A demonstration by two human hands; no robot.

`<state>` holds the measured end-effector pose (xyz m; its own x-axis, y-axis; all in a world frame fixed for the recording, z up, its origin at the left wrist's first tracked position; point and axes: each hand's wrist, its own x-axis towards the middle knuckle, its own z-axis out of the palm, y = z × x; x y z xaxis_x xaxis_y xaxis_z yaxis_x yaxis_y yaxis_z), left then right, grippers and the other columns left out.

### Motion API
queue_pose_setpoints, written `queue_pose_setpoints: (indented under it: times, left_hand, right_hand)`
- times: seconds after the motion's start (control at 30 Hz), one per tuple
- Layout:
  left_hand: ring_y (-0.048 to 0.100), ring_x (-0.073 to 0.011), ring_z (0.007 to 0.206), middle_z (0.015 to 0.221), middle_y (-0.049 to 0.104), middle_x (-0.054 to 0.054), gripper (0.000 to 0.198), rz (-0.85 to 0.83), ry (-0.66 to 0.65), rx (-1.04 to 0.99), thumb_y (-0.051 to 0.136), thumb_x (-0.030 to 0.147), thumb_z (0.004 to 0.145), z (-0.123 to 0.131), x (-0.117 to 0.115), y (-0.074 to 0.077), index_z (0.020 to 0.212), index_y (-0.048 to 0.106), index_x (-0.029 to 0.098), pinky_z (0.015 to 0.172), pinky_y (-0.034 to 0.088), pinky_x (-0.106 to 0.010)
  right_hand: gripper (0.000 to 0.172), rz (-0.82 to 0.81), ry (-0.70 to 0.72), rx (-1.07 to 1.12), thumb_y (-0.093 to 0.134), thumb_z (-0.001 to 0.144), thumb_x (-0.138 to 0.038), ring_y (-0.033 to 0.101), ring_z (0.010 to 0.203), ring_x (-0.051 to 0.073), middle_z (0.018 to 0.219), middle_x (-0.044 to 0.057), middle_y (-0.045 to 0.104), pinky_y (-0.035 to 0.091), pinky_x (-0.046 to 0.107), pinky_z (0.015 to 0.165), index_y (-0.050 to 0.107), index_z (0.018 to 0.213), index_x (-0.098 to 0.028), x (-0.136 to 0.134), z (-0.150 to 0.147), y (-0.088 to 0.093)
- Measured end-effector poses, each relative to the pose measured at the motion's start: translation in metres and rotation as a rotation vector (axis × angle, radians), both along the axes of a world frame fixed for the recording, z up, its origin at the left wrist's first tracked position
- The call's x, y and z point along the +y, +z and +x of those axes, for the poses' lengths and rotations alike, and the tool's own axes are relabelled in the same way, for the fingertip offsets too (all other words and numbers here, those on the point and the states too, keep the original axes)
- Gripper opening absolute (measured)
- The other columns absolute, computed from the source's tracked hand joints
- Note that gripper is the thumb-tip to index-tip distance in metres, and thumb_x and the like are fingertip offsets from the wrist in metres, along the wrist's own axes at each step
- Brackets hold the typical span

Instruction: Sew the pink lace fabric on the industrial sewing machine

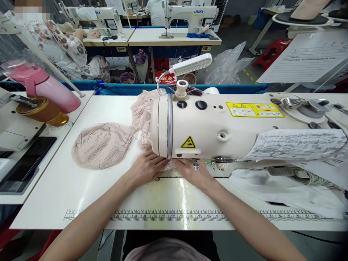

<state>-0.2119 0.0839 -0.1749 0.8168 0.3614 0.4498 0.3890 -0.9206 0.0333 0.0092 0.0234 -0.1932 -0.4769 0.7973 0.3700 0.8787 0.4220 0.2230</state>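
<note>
A white sewing machine (206,123) stands in front of me, its head hiding the needle area. My left hand (146,167) lies flat on pale pink lace fabric (145,136) at the left of the head, its fingers stretched out. Just right of it, my right hand (194,172) reaches under the head and touches the edge of that fabric. A ring shows on this hand, but its fingertips are hidden behind the machine. More of the fabric is bunched behind the head. To the left, a rounded pile of pink lace (102,145) with loose threads lies on the table.
A ruler strip (168,216) runs along the table's front edge. White cloth (282,188) lies at right. A pink bottle (54,87), an amber cup (43,110) and a phone (28,159) sit at left. Across stands another sewing machine (190,16); a person (62,47) sits far left.
</note>
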Motion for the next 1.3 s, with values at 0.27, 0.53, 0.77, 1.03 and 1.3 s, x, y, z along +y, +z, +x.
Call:
queue_pose_setpoints:
  times: [0.27,0.53,0.77,1.03,1.3]
  left_hand:
    - [0.072,-0.0225,0.085,0.091,0.075,-0.008,0.031,-0.101,-0.006,-0.029,0.046,0.014,0.086,-0.006,0.007,0.005,0.108,0.068,0.016,0.086,0.057,-0.040]
    - [0.071,-0.0251,0.090,0.090,0.075,-0.009,0.027,-0.111,0.017,-0.036,0.047,0.013,0.084,-0.006,0.008,0.005,0.102,0.068,0.015,0.093,0.054,-0.045]
    - [0.065,-0.0240,0.111,0.107,0.073,-0.011,0.033,-0.052,-0.054,-0.027,0.048,0.013,0.089,-0.009,0.004,-0.002,0.119,0.062,0.012,0.100,0.051,-0.044]
    - [0.066,-0.0243,0.110,0.108,0.073,-0.010,0.036,-0.098,-0.037,-0.033,0.046,0.014,0.088,-0.007,0.003,0.000,0.119,0.064,0.014,0.099,0.052,-0.045]
    - [0.068,-0.0249,0.105,0.105,0.074,-0.011,0.033,-0.080,0.000,-0.038,0.048,0.014,0.086,-0.005,0.000,-0.002,0.114,0.066,0.011,0.098,0.052,-0.046]
  right_hand:
    - [0.032,0.077,0.111,0.009,0.049,0.088,-0.006,0.053,0.073,0.014,0.092,0.001,0.070,0.041,0.030,0.073,0.063,0.111,-0.023,0.002,-0.012,0.008]
    - [0.026,0.123,0.160,0.105,0.051,0.086,-0.004,0.055,0.079,0.012,0.093,-0.001,0.072,0.035,0.029,0.070,0.065,0.100,-0.021,0.005,-0.018,0.006]
    - [0.018,0.088,0.191,0.213,0.056,0.086,-0.005,0.058,0.086,0.011,0.098,-0.001,0.073,0.035,0.027,0.073,0.065,0.093,-0.019,0.006,-0.020,0.001]
    - [0.018,0.108,0.188,0.220,0.056,0.087,-0.006,0.060,0.088,0.009,0.102,-0.003,0.074,0.035,0.027,0.072,0.066,0.095,-0.020,0.006,-0.019,0.002]
    - [0.020,0.133,0.155,0.180,0.055,0.087,-0.007,0.057,0.077,0.010,0.094,-0.003,0.073,0.033,0.029,0.065,0.066,0.094,-0.021,0.004,-0.019,0.005]
